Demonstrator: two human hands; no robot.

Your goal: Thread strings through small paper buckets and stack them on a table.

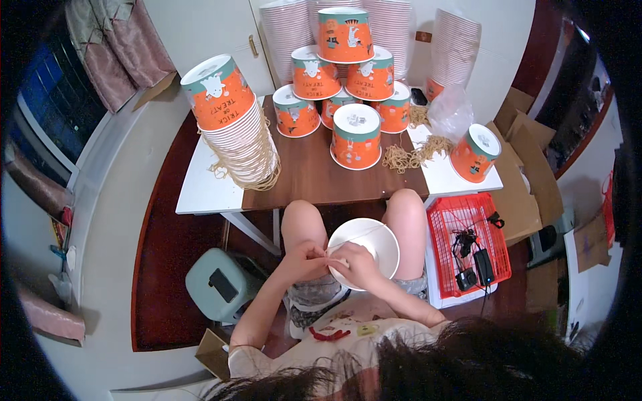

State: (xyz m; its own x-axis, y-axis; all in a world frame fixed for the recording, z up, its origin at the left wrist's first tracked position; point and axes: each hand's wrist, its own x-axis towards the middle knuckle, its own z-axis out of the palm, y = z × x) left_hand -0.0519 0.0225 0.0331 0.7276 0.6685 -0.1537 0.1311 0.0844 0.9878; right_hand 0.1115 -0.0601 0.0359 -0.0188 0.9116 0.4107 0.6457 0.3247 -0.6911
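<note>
A paper bucket (384,248), white inside, sits mouth-up between my thighs. A thin cord (364,232) crosses its mouth from near my fingers toward the far rim. At the bucket's left rim, my left hand (306,260) is closed, thumb and fingertips pinched together. My right hand (356,265) reaches over the mouth, its fingertips pinched against those of the left. The cord appears to end in both pinches, though the fingers hide the exact spot. My right hand covers part of the bucket's inside.
Orange-and-green buckets (356,144) stand upside down, several piled pyramid-like, on the brown and white table (301,190). A tall bucket stack (221,93) draped with cords leans at left. Loose tan cords (401,159) lie at right. A red basket (438,267) holds cables; a grey-green stool (207,284) carries a phone.
</note>
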